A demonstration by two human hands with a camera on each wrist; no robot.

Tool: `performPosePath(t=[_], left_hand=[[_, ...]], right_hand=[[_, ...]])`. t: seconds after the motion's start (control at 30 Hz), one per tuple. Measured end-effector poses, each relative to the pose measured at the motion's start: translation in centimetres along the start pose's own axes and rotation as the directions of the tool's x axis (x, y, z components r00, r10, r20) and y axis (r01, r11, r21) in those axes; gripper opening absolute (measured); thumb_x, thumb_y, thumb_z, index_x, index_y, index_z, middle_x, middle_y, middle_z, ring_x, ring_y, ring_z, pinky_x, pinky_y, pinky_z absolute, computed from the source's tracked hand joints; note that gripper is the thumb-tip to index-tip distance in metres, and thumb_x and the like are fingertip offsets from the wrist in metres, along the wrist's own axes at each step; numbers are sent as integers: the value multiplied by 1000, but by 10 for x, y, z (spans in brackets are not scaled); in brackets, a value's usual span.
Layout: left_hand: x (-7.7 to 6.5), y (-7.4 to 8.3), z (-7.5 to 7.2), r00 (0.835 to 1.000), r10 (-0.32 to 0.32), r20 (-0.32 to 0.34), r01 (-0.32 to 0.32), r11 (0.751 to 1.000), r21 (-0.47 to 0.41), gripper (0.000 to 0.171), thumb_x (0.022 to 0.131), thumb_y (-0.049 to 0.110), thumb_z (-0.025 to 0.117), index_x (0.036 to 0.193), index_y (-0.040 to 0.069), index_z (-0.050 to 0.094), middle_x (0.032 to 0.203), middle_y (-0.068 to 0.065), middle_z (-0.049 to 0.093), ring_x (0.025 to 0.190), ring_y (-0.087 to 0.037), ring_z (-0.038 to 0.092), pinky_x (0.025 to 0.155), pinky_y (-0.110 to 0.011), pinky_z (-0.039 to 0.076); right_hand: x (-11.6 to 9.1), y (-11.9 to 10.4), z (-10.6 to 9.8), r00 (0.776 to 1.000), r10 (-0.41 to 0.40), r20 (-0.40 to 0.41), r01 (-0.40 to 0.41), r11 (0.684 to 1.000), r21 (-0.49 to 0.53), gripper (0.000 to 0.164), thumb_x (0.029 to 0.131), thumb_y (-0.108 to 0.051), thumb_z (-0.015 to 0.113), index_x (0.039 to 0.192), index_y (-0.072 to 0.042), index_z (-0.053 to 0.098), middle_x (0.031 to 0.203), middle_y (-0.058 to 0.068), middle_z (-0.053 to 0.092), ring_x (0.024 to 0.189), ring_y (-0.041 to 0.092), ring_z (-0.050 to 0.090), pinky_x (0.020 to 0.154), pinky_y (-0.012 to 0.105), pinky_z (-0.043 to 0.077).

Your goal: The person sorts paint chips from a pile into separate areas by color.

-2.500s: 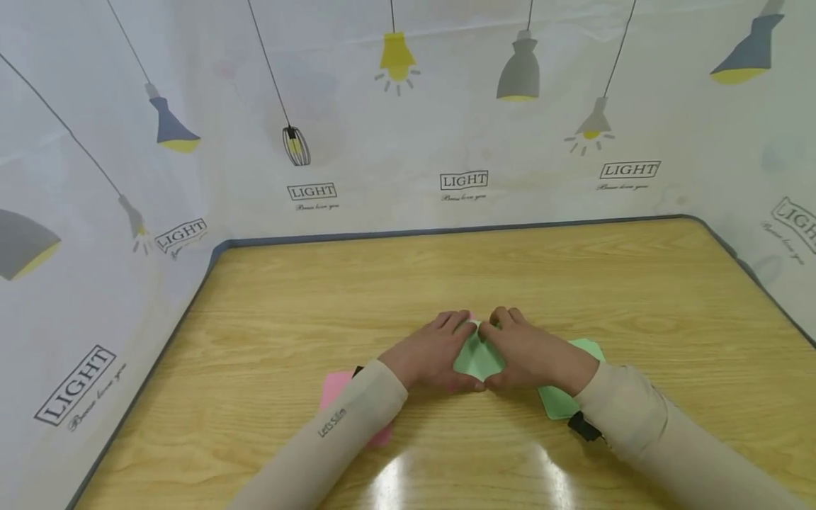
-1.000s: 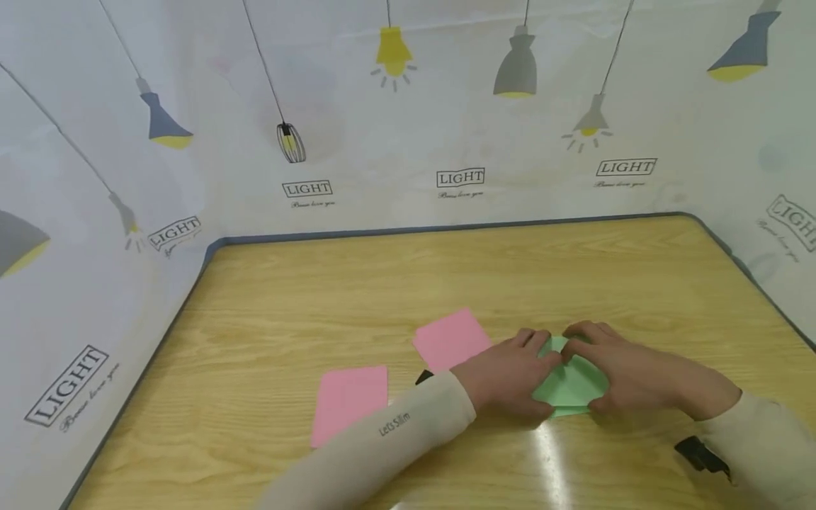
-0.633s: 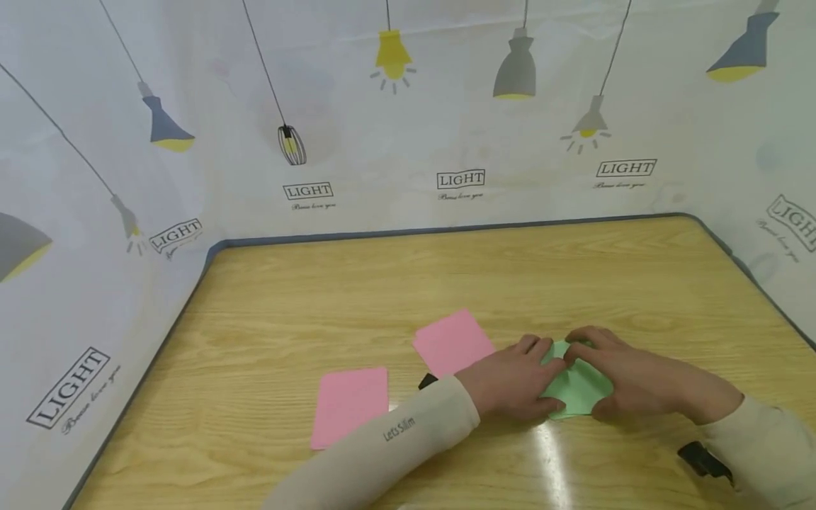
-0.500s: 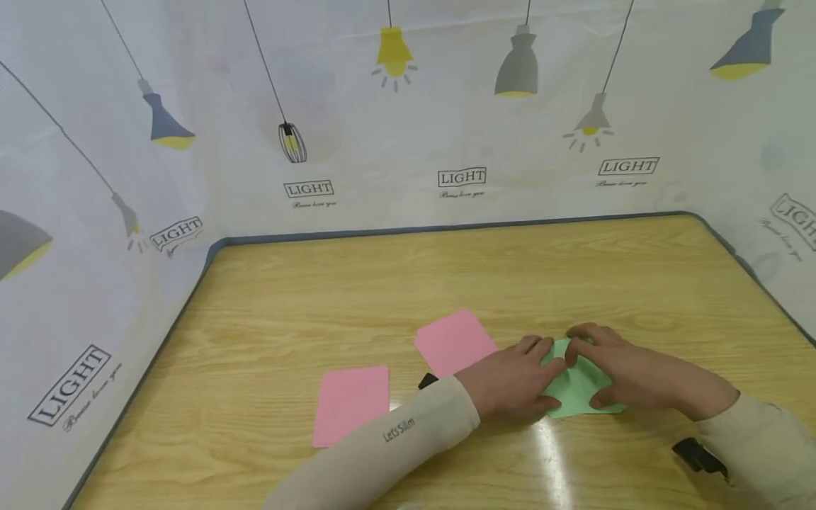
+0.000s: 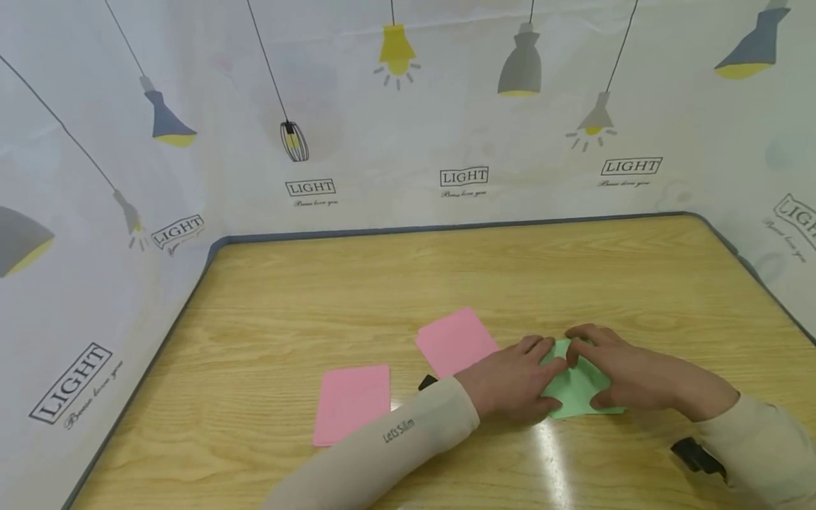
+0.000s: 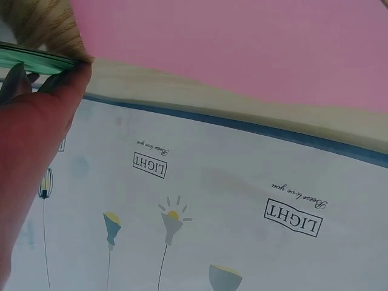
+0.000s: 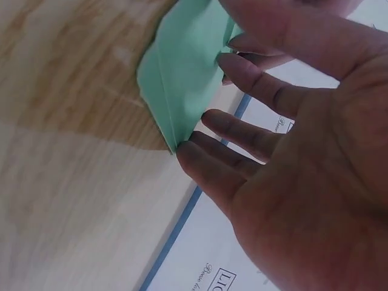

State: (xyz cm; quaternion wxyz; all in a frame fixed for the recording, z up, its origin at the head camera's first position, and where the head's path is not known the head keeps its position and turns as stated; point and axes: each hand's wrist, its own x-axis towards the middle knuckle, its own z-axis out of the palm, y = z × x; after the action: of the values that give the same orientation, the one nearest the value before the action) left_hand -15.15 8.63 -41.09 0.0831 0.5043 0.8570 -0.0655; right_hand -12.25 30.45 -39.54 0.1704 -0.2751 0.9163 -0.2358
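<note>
A small stack of green paper (image 5: 579, 388) lies on the table right of centre, between my two hands. My left hand (image 5: 510, 382) holds its left side, with fingers at the far edge and the thumb near the front. On the other side my right hand (image 5: 647, 372) grips it, fingers bent over the back and thumb at the front. In the left wrist view several thin layers show at the green paper's edge (image 6: 36, 60). The right wrist view has fingertips against the edge of the green sheets (image 7: 188, 70).
One pink paper pile (image 5: 455, 341) lies tilted beyond my left forearm. Another pink pile (image 5: 350, 404) sits further left, partly under the sleeve. A black piece (image 5: 698, 457) hangs by my right sleeve. White lamp-printed cloth (image 5: 382, 142) borders the wooden table (image 5: 306, 297).
Both hands moved right from mid-table, carrying green paper onto the green paper there and uncovering the tilted pink pile. The green paper was then shifted slightly; over the last half second the hands barely move.
</note>
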Motion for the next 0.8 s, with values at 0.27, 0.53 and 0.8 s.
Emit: performPosePath(t=[0.27, 0.53, 0.8], left_hand=[[-8, -19, -3, 999, -38, -25, 39, 999, 18, 62, 96, 59, 47, 143, 20, 45, 153, -2, 29, 143, -21, 20, 113, -26, 20], [-35, -62, -4, 972, -235, -9, 233, 968, -93, 76, 86, 66, 57, 139, 12, 49, 142, -8, 42, 135, -26, 33, 107, -37, 36], [-57, -79, 10, 945, -325, 21, 325, 937, -129, 81, 79, 71, 62, 130, 9, 52, 129, -10, 47, 123, -27, 42, 100, -41, 42]], right_hand=[[12, -4, -5, 1000, 23, -16, -24, 994, -108, 39, 74, -20, 82, 105, -18, 58, 130, 17, 44, 118, 40, 44, 82, 47, 48], [42, -20, -3, 997, 24, -71, -36, 985, -171, 69, 79, -34, 82, 132, -2, 52, 131, 16, 47, 120, 40, 46, 89, 51, 47], [99, -48, 0, 995, -103, -19, 97, 974, -204, 81, 76, -25, 82, 143, -1, 43, 146, 23, 37, 131, 43, 38, 98, 52, 43]])
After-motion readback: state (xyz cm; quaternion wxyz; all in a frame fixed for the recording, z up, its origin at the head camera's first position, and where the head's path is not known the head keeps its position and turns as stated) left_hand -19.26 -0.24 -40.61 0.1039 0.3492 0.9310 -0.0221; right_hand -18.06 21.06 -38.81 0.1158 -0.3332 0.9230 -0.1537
